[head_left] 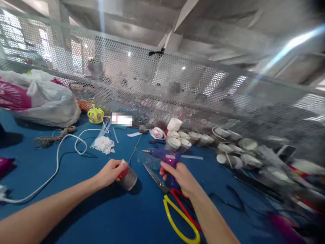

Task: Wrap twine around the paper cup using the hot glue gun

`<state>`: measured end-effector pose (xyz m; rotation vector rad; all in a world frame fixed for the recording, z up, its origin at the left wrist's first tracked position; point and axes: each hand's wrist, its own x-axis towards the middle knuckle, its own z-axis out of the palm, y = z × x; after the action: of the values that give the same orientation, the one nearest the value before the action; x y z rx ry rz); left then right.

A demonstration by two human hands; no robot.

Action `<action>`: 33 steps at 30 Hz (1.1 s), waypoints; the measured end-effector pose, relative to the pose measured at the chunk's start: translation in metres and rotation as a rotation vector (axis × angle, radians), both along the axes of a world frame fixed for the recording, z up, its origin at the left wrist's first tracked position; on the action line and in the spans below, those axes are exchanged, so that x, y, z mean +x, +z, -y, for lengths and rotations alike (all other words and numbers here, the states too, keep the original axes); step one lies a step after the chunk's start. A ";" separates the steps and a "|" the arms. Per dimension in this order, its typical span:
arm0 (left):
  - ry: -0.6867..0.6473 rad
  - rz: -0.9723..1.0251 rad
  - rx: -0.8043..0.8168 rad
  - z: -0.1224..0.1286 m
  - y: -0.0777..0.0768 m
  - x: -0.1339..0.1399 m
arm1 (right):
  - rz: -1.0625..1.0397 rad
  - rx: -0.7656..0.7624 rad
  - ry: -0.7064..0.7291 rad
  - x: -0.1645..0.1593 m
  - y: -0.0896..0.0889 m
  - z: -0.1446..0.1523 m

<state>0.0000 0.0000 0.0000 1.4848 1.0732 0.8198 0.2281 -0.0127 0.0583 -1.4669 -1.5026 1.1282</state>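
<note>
The left hand (113,173) has its fingers closed round one end of a tapering grey cup (130,180) with a red patch, tilted over the smooth blue table (142,217). The right hand (179,176) curls its fingers round the grip of a blue plastic glue gun (166,155), a slim translucent glue stick (193,157) jutting behind. Steel-bladed scissors (161,185) with looped handles lie beneath; crumpled white tissue (103,145) sits beyond the cup.

- A craft workshop, by its look
- Glue gun (175,156) and scissors (166,189) at six o'clock on the tabletop (147,217)
- Small cups (248,144) clustered at three
- Perforated screen (142,67), concrete ceiling (142,20) at twelve
</note>
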 end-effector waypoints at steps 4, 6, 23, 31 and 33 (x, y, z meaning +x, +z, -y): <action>0.004 0.010 0.012 0.001 0.005 -0.002 | -0.009 0.004 0.080 -0.014 0.002 0.012; -0.007 0.030 0.009 0.001 0.006 -0.003 | -0.014 0.012 0.115 -0.017 0.001 0.014; 0.055 0.021 -0.001 -0.001 0.010 -0.008 | 0.348 0.032 0.170 -0.036 0.019 0.043; 0.096 -0.015 -0.028 0.002 0.017 -0.008 | 0.610 0.288 0.222 -0.035 0.013 0.046; 0.094 -0.037 -0.025 0.003 0.017 -0.008 | 0.650 0.392 0.229 -0.035 0.012 0.046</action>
<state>-0.0075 -0.0030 0.0167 1.4424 1.1843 0.8447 0.1927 -0.0583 0.0700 -1.4708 -2.2313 0.4271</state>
